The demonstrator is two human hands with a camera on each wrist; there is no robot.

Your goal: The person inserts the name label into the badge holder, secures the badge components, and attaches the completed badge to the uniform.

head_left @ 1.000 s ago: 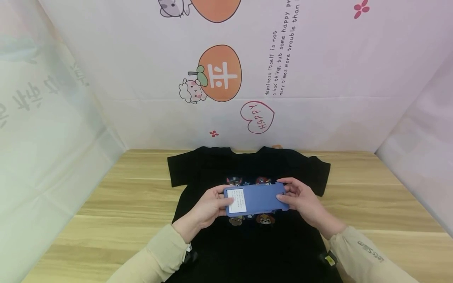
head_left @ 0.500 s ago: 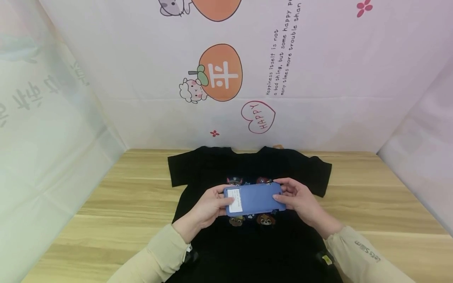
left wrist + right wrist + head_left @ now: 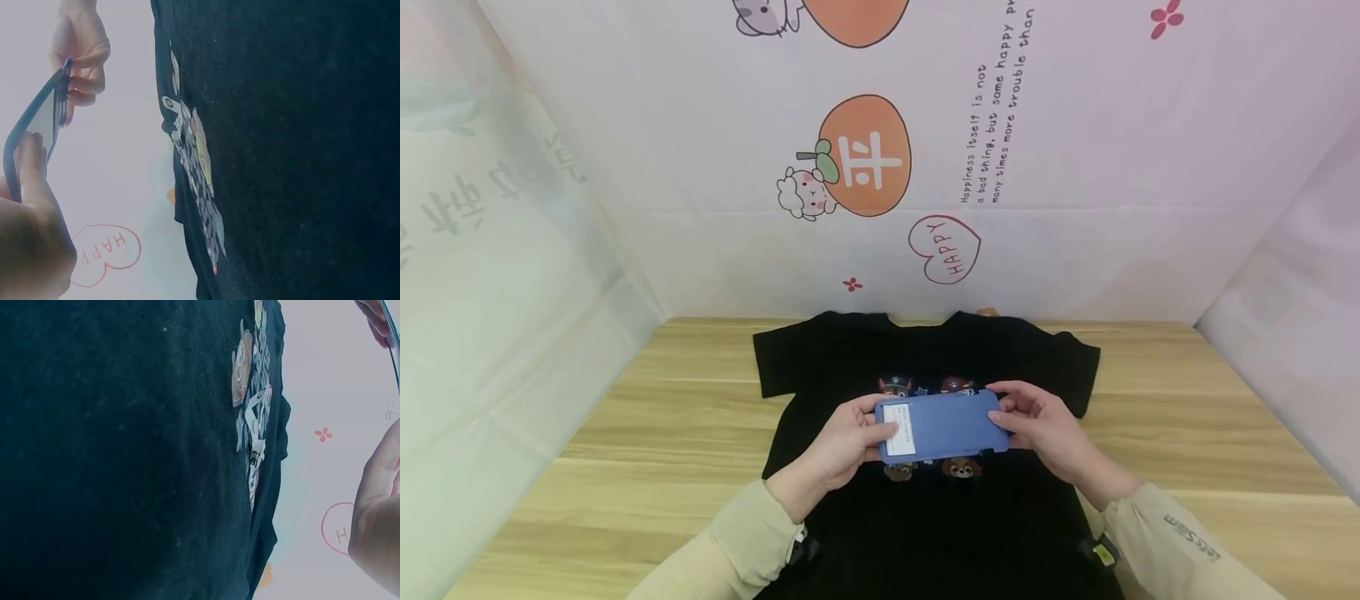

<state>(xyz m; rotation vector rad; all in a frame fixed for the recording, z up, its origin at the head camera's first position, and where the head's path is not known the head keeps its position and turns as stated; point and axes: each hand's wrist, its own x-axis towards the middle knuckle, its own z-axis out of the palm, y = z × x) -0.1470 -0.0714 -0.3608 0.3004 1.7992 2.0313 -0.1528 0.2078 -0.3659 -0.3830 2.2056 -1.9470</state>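
Note:
A flat blue rectangular case (image 3: 958, 425) is held level between both hands in the head view, over the chest print of a black T-shirt (image 3: 940, 533). Toward its left end a white panel (image 3: 901, 443) with small print shows. My left hand (image 3: 842, 442) pinches that end, thumb on the white panel and fingers beneath. At the other end my right hand (image 3: 1045, 429) grips the case with its thumb on top. The left wrist view shows the case (image 3: 30, 115) edge-on, raised clear of the shirt. Only a sliver of the case (image 3: 394, 344) enters the right wrist view.
The T-shirt lies spread, collar away, on a wood-grain table (image 3: 700, 433). A white printed cloth (image 3: 1075, 167) hangs behind the table's far edge. More white cloth (image 3: 535, 275) closes off the left side, and likewise the right side.
Less of the white panel shows than a second ago, with blue covering more of it. The right hand has come slightly nearer the left, then shifted back a little. Both grips hold.

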